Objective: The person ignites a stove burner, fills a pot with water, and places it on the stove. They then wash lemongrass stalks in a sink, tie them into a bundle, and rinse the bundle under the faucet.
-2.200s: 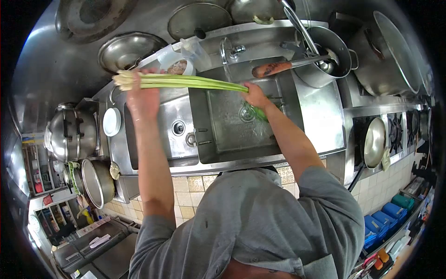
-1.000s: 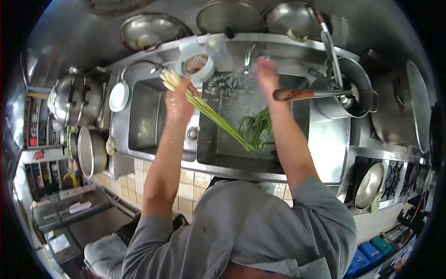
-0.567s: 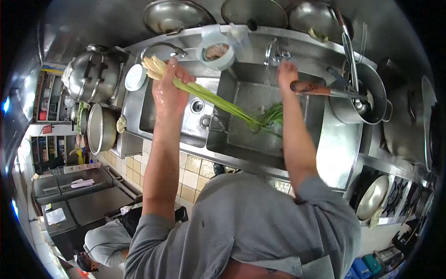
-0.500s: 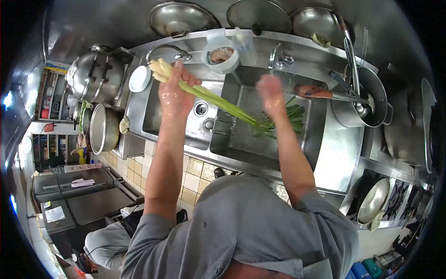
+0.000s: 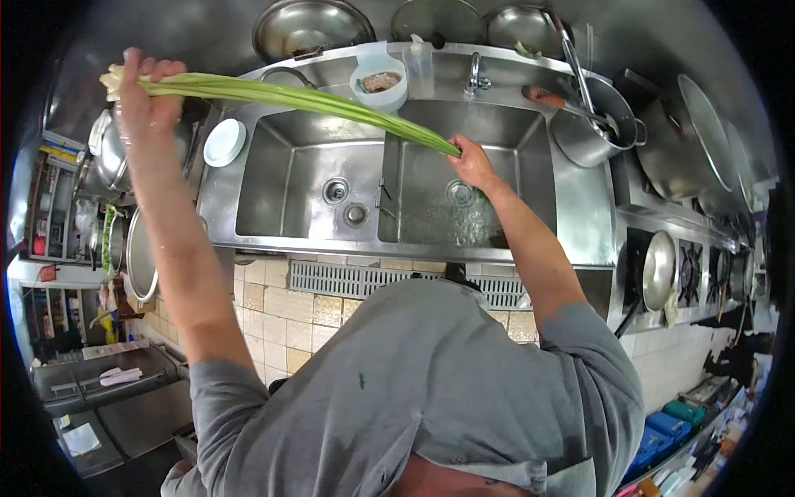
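Observation:
A long bunch of celery [image 5: 290, 97], with pale thick base ends and thin green stalks, stretches above both sink basins. At the far upper left, my left hand [image 5: 151, 103] is closed around its pale end. My right hand [image 5: 474, 163] grips the other end over the right basin [image 5: 517, 137]; the leaf tips are hidden by the hand. The stalks hang in a slight bow between my hands. Both hands look wet. Below my right hand, shallow water lies around a drain [image 5: 460, 193].
Behind the basins stand a white container with food [image 5: 381, 93], a clear bottle [image 5: 419, 66] and a faucet [image 5: 474, 76]. A white lid [image 5: 224, 142] lies left of the sink. A large pot [image 5: 584, 137] with long-handled tools stands on the right. A wok [image 5: 660, 271] sits by the burners.
My left hand has moved up and far left, raising the celery out of the right basin. My right hand, blurred and off the stalks before, now grips their other end.

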Available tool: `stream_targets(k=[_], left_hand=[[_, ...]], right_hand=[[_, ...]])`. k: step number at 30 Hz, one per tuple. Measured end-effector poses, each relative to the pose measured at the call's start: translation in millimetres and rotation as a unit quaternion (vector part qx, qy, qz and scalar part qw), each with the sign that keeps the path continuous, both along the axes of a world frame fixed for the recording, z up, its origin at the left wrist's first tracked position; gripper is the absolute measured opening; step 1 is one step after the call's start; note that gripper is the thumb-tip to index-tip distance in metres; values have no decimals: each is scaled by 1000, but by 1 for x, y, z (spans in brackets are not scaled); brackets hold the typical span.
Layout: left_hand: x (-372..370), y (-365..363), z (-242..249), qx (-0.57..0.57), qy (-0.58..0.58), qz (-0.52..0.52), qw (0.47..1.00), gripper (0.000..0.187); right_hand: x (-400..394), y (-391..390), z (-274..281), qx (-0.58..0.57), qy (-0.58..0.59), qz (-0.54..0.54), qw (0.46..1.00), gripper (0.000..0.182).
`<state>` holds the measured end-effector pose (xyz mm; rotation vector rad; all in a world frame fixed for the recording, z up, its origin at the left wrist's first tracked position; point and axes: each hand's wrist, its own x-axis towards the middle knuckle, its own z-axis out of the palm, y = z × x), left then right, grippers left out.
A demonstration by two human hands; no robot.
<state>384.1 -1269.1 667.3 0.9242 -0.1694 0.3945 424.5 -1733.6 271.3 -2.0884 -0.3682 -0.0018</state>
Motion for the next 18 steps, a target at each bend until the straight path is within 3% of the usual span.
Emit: stream_targets(k=[2, 3, 4, 7, 9, 10, 11, 13, 18], left_hand=[[-19, -5, 22, 42, -1, 192, 980, 26], [-9, 70, 32, 10, -55, 3, 998, 28], [-20, 62, 52, -9, -30, 97, 995, 30], [-25, 111, 88, -11, -69, 76, 995, 26], [-24, 149, 113, -3, -102, -46, 994, 22], [-15, 181, 124, -5, -101, -48, 994, 22], [4, 225, 136, 185, -88, 33, 978, 13], [-6, 207, 148, 106, -100, 48, 988, 10], [-17, 195, 177, 96, -107, 90, 986, 2]], right_hand=[[-20, 17, 28, -42, -29, 2, 999, 23], [-29, 24, 30, -45, -27, -7, 999, 23], [-34, 30, 34, -56, -22, -14, 998, 23], [-51, 37, 37, -71, -47, -30, 996, 22], [-64, 39, 38, -71, -72, -38, 994, 23], [-71, 40, 41, -74, -72, -56, 993, 23], [-75, 39, 45, -76, -73, -74, 992, 23], [-76, 38, 46, -86, -67, -80, 991, 23], [-71, 14, 39, -123, -92, -94, 984, 22]])
